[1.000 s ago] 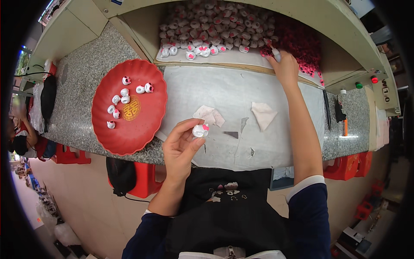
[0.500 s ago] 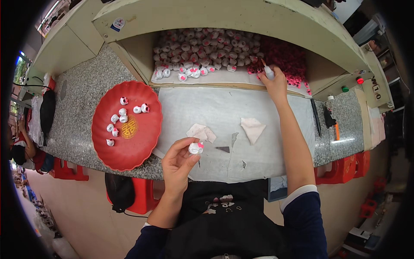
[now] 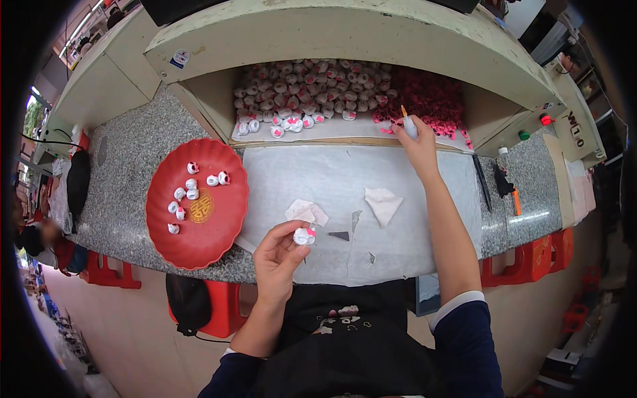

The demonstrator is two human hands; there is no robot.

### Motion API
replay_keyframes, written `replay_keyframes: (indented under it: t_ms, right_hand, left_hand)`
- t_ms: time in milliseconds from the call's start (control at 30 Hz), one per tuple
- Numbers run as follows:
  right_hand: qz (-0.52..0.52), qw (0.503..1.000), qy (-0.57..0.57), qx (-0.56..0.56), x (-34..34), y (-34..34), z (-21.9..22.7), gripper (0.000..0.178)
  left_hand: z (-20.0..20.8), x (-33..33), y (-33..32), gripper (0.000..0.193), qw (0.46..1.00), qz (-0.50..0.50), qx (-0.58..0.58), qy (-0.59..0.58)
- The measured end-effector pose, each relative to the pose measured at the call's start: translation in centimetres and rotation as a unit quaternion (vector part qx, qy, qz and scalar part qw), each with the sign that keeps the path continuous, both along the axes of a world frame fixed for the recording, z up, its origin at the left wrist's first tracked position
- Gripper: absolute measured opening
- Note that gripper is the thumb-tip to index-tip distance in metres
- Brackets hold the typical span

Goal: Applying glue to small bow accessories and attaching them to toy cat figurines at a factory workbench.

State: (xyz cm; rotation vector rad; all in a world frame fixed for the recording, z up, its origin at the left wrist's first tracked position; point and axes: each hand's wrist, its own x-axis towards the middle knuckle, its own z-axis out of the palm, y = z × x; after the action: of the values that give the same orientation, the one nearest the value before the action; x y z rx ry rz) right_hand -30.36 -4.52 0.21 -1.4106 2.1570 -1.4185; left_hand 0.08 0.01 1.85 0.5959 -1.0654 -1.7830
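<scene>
Pinched between the thumb and fingers of my left hand (image 3: 273, 262) is a small round white figure piece (image 3: 304, 236) with a pink patch on it, held above the near part of the white sheet. My right hand (image 3: 421, 149) is reached out toward the shelf and grips a small white squeeze bottle (image 3: 411, 127) with an orange tip pointing up and away. The bottle is by the front of a heap of small pink parts (image 3: 434, 96). Left of that heap lies a large pile of similar white pieces (image 3: 308, 86), some with pink patches.
A scalloped red dish (image 3: 172, 242) with several white pieces stands at left. Two folded pale cloths (image 3: 383, 205) lie on the white sheet (image 3: 424, 255). A dark stick-like tool (image 3: 482, 182) and an orange-handled tool (image 3: 517, 202) are at right. The shelf's board (image 3: 345, 36) overhangs the piles.
The whole view has shifted slightly, so the bench appears lower. Both hands keep their holds; the right hand, with the bottle, stays near the pink heap.
</scene>
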Motion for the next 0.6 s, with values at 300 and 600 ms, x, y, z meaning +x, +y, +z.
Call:
replay_keyframes:
  t_ms: [300,600]
  right_hand:
    - [0.212,0.913,-0.328,0.12,10.4,8.9,2.5,0.012]
    - [0.214,0.888,-0.406,0.027,13.8,10.7,1.1,0.012]
  left_hand:
    - [0.0,-4.8,-0.9,0.036,0.981,-0.171,0.069,0.066]
    - [-1.2,-2.6,0.3,0.034,0.979,-0.138,0.123,0.081]
